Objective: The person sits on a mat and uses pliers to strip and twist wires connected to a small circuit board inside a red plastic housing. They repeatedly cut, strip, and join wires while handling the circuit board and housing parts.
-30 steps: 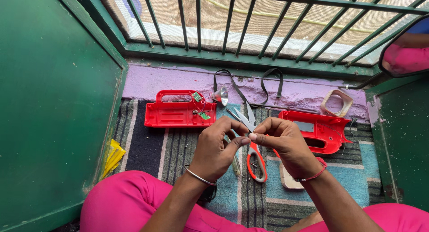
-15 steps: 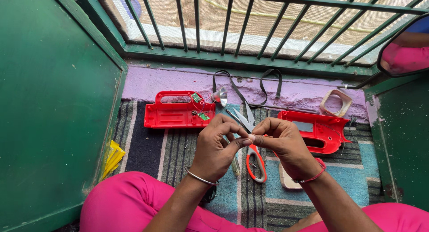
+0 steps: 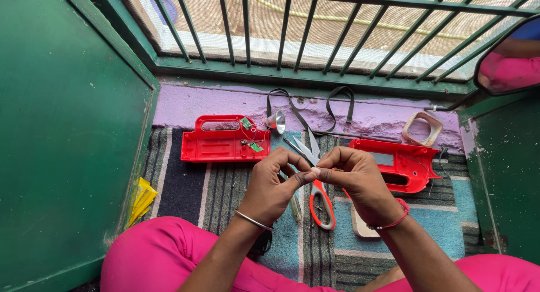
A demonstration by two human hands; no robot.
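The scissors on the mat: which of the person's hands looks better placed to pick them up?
Probably the right hand. The scissors lie open on the striped mat, orange handles toward the person, right beneath it. The left hand sits slightly further left, fingertips pinched against the right's.

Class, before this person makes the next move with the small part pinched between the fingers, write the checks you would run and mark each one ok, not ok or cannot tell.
1. Left hand and right hand meet at the fingertips: ok.
2. What is pinched between them can be made out: cannot tell, too small.
3. Scissors lie open on the rug, just under the hands: not ok, blades exposed.
4. Red casing half with circuit board lies flat, within view: ok.
5. Other red casing half is beside the right hand: ok.
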